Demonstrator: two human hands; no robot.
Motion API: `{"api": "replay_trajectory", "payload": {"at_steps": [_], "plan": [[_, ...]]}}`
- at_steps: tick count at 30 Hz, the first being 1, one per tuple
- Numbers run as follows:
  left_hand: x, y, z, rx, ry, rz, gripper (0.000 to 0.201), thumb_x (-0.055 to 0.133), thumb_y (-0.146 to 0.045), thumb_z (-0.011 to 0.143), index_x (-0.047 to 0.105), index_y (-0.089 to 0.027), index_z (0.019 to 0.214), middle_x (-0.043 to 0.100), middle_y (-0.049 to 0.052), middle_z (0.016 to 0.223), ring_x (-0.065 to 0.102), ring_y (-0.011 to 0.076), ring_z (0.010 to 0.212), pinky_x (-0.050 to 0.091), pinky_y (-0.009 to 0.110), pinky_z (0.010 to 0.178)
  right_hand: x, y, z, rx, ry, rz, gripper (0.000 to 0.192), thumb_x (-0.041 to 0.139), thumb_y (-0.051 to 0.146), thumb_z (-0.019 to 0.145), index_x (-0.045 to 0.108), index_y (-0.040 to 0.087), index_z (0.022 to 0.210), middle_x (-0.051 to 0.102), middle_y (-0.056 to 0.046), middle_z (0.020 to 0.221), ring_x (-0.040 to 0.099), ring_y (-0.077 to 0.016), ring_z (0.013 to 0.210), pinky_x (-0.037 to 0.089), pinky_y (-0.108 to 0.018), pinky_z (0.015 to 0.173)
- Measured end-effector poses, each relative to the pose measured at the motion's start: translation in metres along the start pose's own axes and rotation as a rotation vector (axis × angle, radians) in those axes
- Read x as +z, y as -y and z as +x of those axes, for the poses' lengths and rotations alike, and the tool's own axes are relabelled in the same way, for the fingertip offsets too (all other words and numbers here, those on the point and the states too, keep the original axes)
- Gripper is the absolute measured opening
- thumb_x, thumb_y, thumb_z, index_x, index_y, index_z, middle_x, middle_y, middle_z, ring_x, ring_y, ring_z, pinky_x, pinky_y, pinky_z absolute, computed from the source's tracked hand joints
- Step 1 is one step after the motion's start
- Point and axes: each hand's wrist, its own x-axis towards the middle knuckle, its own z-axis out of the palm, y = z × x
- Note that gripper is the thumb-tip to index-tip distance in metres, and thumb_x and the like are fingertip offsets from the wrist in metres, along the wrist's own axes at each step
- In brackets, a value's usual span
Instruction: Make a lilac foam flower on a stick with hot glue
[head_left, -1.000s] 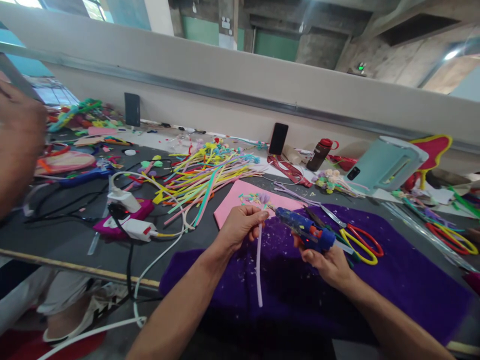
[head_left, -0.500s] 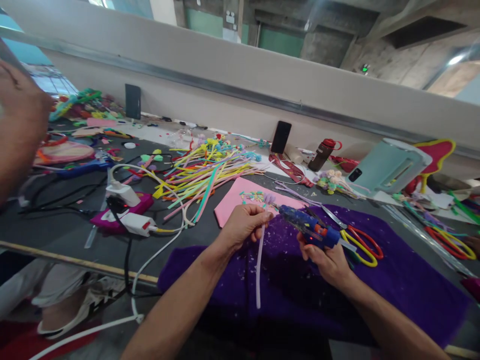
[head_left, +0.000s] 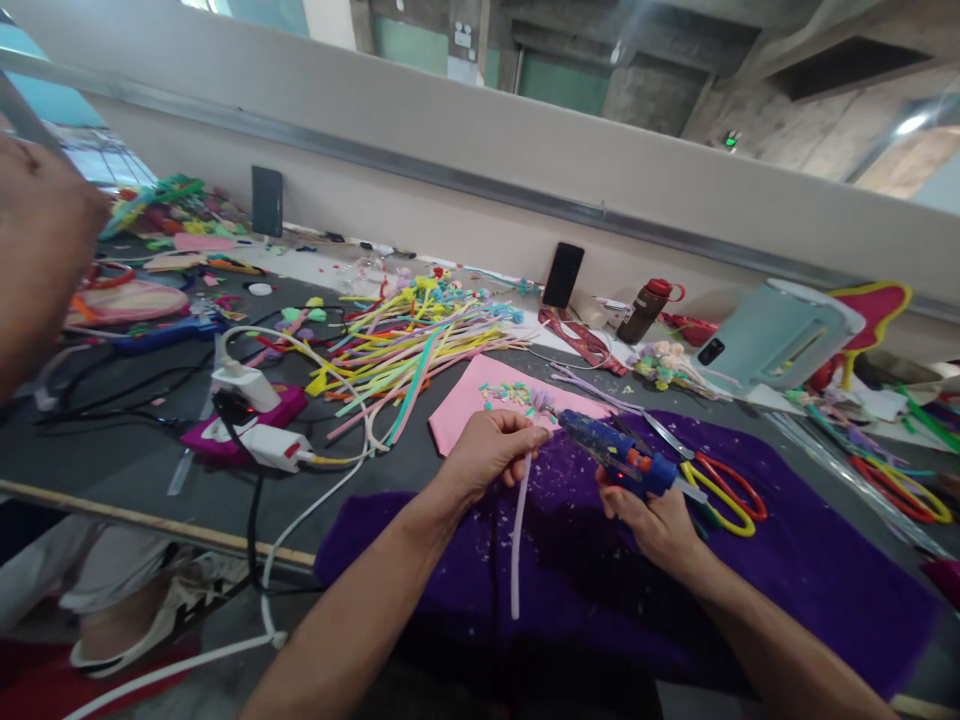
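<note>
Between the pinched fingertips of my left hand (head_left: 495,448) is a lilac pipe cleaner (head_left: 517,550), its long end hanging down over the purple cloth (head_left: 817,550). A small lilac fuzzy tuft (head_left: 541,401) shows just above those fingers. My right hand (head_left: 656,525) is wrapped round the grip of a blue glue gun (head_left: 611,445). The gun's nozzle points left at the tuft, close to it; whether they touch I cannot tell. Behind my left hand lies a pink sheet (head_left: 456,412) bearing small green and yellow pieces (head_left: 506,392). Scissors (head_left: 724,492) with red and yellow handles rest beside the glue gun.
Many coloured pipe cleaners (head_left: 420,350) are heaped left of centre. A power strip (head_left: 202,447) with white plugs and trailing cables is at the left. Phones, a brown bottle (head_left: 643,312) and a light-green box (head_left: 787,335) stand along the wall. Another person's arm (head_left: 41,260) reaches in at far left.
Both hands, the pipe cleaner and the glue gun stay almost in place. The other person's arm at the far left has shifted slightly.
</note>
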Motion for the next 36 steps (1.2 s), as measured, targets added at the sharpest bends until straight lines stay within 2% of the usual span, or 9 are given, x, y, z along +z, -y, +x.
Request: {"api": "replay_trajectory", "payload": {"at_steps": [5, 11, 15, 29, 36], "plan": [[0.0, 0.0, -0.001, 0.016, -0.005, 0.006, 0.03, 0.062, -0.04, 0.071, 0.052, -0.015, 0.06, 0.049, -0.005, 0.036, 0.041, 0.0043, 0.028, 0.031, 0.013, 0.031, 0.0, 0.003, 0.001, -0.01, -0.003, -0.025, 0.027, 0.049, 0.04, 0.083, 0.058, 0.017, 0.072, 0.053, 0.0, 0.058, 0.05, -0.0142, 0.053, 0.039, -0.026, 0.054], [0.001, 0.0, -0.001, 0.012, -0.011, 0.021, 0.029, 0.062, -0.04, 0.071, 0.051, -0.015, 0.061, 0.049, -0.004, 0.037, 0.041, 0.0041, 0.028, 0.031, 0.013, 0.031, 0.0, 0.003, 0.0, -0.041, 0.013, -0.092, 0.022, 0.049, 0.036, 0.085, 0.058, 0.018, 0.076, 0.052, 0.001, 0.059, 0.049, -0.0123, 0.053, 0.039, -0.023, 0.051], [0.0, -0.001, -0.001, 0.011, -0.023, 0.022, 0.029, 0.063, -0.04, 0.07, 0.051, -0.015, 0.061, 0.049, -0.005, 0.037, 0.041, 0.0043, 0.029, 0.031, 0.013, 0.031, 0.002, 0.005, 0.0, -0.056, 0.036, -0.112, 0.022, 0.048, 0.034, 0.085, 0.055, 0.018, 0.072, 0.05, 0.001, 0.06, 0.047, -0.0114, 0.052, 0.039, -0.022, 0.049], [0.0, -0.003, -0.002, -0.001, -0.035, -0.007, 0.029, 0.064, -0.04, 0.068, 0.053, -0.014, 0.062, 0.049, -0.005, 0.036, 0.042, 0.005, 0.029, 0.032, 0.014, 0.032, 0.001, 0.012, 0.003, -0.086, 0.048, -0.189, 0.02, 0.048, 0.035, 0.084, 0.053, 0.018, 0.075, 0.052, 0.0, 0.062, 0.048, -0.0125, 0.052, 0.04, -0.024, 0.049], [0.0, -0.002, -0.002, 0.005, -0.037, 0.021, 0.029, 0.064, -0.04, 0.068, 0.053, -0.014, 0.063, 0.049, -0.005, 0.037, 0.041, 0.0048, 0.029, 0.032, 0.013, 0.031, 0.001, 0.008, 0.001, -0.046, 0.052, -0.162, 0.02, 0.047, 0.035, 0.085, 0.053, 0.018, 0.076, 0.052, -0.001, 0.062, 0.049, -0.0127, 0.052, 0.041, -0.024, 0.049]]}}
